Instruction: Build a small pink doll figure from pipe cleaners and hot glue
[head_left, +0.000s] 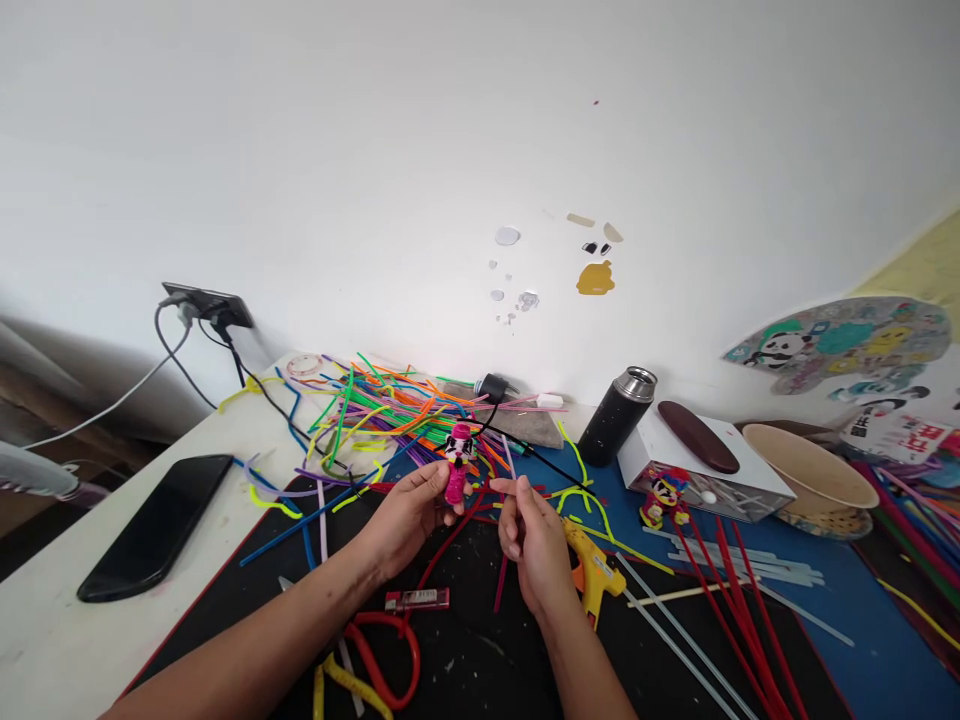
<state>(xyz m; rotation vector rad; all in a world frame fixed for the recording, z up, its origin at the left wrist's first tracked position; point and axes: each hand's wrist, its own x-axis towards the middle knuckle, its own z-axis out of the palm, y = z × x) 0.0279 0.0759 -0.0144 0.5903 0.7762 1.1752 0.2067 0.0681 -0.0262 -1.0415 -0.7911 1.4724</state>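
My left hand [405, 510] pinches a small pink figure [455, 485] made of pipe cleaners, with a pink hat and a black-and-white face, upright above the black mat. Just to its right is my right hand [531, 540], its index finger pointing toward the figure and the other fingers curled in. Whether those curled fingers hold anything is hidden. A yellow glue gun [592, 575] lies partly behind the right wrist. Below the hands are a red lighter [417, 599] and red-handled scissors [386, 660].
Loose pipe cleaners [375, 415] heap against the wall. A black phone [157, 525] lies left. To the right stand a black bottle [619, 415], a white box [709, 450], a second figure [664, 498] and a tan bowl [814, 465]. Glue sticks [750, 560] and red stems [739, 620] lie nearby.
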